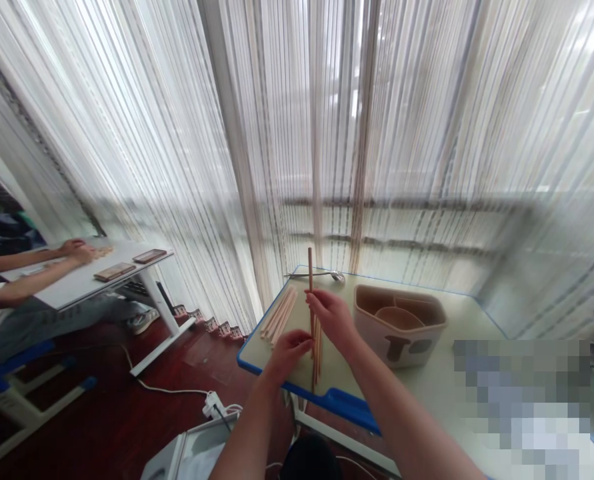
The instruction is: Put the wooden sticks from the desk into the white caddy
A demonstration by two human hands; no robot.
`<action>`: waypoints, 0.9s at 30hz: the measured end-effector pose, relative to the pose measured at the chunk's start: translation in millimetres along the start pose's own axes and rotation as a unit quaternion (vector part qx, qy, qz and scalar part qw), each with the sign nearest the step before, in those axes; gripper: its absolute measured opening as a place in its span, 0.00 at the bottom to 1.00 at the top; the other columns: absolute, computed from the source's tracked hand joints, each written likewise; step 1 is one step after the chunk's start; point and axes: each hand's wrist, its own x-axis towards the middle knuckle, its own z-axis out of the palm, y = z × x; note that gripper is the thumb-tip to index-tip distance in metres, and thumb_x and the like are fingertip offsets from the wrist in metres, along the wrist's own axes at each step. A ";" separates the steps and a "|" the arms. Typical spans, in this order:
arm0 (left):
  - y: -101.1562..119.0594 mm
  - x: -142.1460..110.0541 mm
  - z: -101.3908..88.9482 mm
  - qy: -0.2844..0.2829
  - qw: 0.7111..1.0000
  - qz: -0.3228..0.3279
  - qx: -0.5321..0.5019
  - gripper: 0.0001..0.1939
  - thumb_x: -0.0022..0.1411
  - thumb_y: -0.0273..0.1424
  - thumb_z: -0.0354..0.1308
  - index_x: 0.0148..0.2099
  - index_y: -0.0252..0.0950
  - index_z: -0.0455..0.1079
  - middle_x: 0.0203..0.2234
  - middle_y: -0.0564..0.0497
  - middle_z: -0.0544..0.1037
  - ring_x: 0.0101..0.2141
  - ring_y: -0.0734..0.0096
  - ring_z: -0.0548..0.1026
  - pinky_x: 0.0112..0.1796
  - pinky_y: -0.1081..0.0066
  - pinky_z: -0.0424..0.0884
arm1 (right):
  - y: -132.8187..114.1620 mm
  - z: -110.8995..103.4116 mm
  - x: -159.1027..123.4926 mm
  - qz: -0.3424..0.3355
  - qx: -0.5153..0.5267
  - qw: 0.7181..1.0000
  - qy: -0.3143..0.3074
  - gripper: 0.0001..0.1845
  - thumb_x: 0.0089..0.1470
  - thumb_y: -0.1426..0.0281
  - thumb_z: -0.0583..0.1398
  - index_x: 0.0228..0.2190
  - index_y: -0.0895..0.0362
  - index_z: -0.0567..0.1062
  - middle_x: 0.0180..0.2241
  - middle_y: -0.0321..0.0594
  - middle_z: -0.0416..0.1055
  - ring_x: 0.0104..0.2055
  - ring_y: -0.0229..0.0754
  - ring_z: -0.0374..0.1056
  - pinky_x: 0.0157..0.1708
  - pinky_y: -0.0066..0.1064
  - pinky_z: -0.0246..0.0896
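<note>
My right hand (331,315) is closed around a bundle of long wooden sticks (311,270) that stands upright on the pale green table (427,380). Lower down, my left hand (289,350) pinches the same bundle near its base. More wooden sticks (279,313) lie flat in a row on the table just left of my hands. A tan plastic divided holder (399,325) with compartments stands to the right of my right hand.
A metal utensil (317,275) lies at the table's far edge by the sheer curtains. The table has a blue rim (337,400). At the left another person sits at a white desk (77,277) with flat objects. A power strip (213,405) and cable lie on the red floor.
</note>
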 end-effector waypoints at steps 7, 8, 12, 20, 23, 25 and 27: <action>39.7 6.7 36.0 0.068 0.983 0.141 0.098 0.13 0.56 0.38 0.53 0.38 0.35 0.72 0.30 0.48 0.74 0.31 0.71 0.69 0.32 0.73 0.65 | -35.1 -39.4 -0.5 -0.056 -0.028 0.998 0.007 0.15 0.49 0.63 0.57 0.37 0.55 0.76 0.30 0.38 0.75 0.32 0.40 0.70 0.34 0.33 0.65; 49.6 8.1 43.4 0.065 0.978 0.163 0.113 0.13 0.56 0.38 0.53 0.37 0.36 0.73 0.30 0.49 0.74 0.32 0.71 0.70 0.33 0.73 0.65 | -42.3 -47.7 -1.3 -0.065 -0.036 0.997 0.012 0.14 0.49 0.63 0.57 0.37 0.54 0.76 0.30 0.38 0.75 0.32 0.40 0.70 0.34 0.33 0.65; 85.9 17.3 74.4 0.058 0.965 0.224 0.126 0.13 0.58 0.37 0.52 0.39 0.36 0.72 0.30 0.49 0.74 0.31 0.72 0.70 0.32 0.74 0.66 | -66.8 -84.5 -2.6 -0.074 -0.055 0.995 0.032 0.14 0.47 0.64 0.58 0.36 0.55 0.76 0.32 0.39 0.75 0.34 0.40 0.71 0.36 0.32 0.66; 127.7 51.4 132.4 0.016 0.938 0.309 0.158 0.10 0.58 0.35 0.52 0.38 0.37 0.72 0.31 0.51 0.75 0.30 0.75 0.71 0.32 0.76 0.65 | -86.2 -156.9 -1.9 -0.060 -0.122 0.987 0.090 0.09 0.45 0.68 0.59 0.31 0.55 0.76 0.28 0.37 0.75 0.30 0.38 0.71 0.32 0.29 0.66; 134.7 66.9 146.9 0.006 0.933 0.312 0.177 0.11 0.58 0.36 0.51 0.37 0.38 0.72 0.29 0.51 0.75 0.30 0.74 0.71 0.32 0.75 0.66 | -87.3 -175.8 -1.5 -0.064 -0.131 0.983 0.111 0.08 0.45 0.68 0.59 0.31 0.55 0.76 0.28 0.38 0.75 0.32 0.39 0.71 0.34 0.31 0.66; 136.3 78.3 154.5 0.004 0.932 0.309 0.188 0.11 0.58 0.36 0.52 0.37 0.37 0.73 0.29 0.51 0.76 0.29 0.74 0.71 0.31 0.74 0.66 | -84.9 -184.9 -0.1 -0.064 -0.128 0.983 0.117 0.08 0.46 0.68 0.59 0.31 0.55 0.75 0.29 0.38 0.75 0.33 0.39 0.71 0.35 0.31 0.66; 135.8 89.0 160.6 0.001 0.931 0.306 0.199 0.11 0.58 0.35 0.52 0.37 0.37 0.73 0.29 0.51 0.76 0.29 0.74 0.70 0.31 0.74 0.66 | -79.8 -191.8 2.2 -0.065 -0.127 0.983 0.118 0.08 0.46 0.68 0.59 0.31 0.55 0.75 0.30 0.38 0.75 0.33 0.39 0.71 0.35 0.31 0.66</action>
